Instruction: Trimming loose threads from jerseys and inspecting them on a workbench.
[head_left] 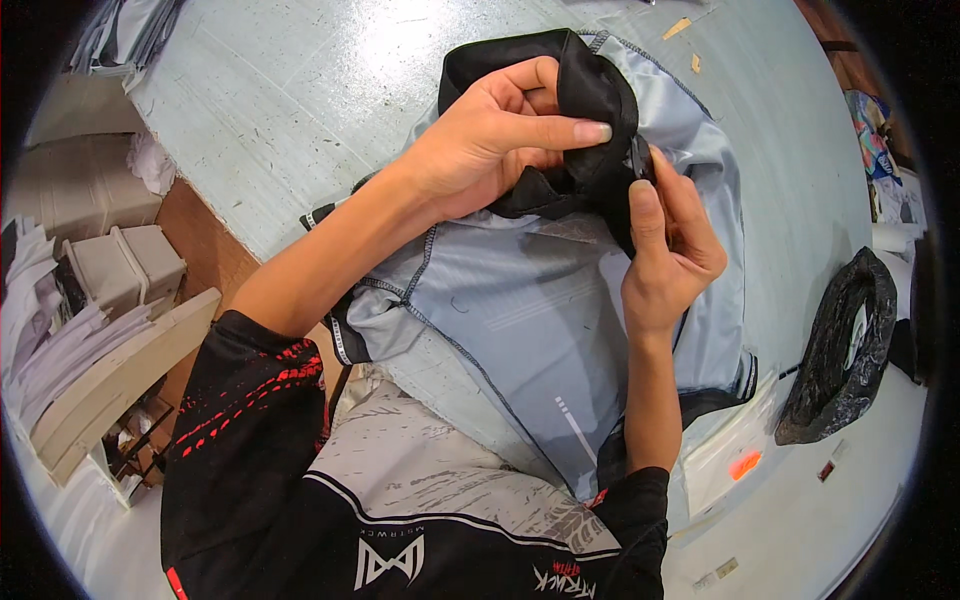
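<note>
A grey-blue shirt (520, 310), its inside seams showing, is spread over the table in front of me. Its black collar (600, 95) is lifted and folded over in my left hand (490, 135), the thumb pressing on the cloth and the fingers curled behind. Close against the collar's right edge, my right hand (672, 240) pinches a small dark tool (640, 160) between thumb and fingers. The tool's shape is mostly hidden, so its kind cannot be told. Dark-trimmed sleeve ends lie to the left and right of the shirt's body.
A black plastic bag (840, 345) lies on the pale table (270, 110) at right, near a clear packet with an orange label (745, 464). Left of the table stand grey bins (125, 265) and stacked white sheets (70, 360). Cloth pieces (125, 35) lie at the far left corner.
</note>
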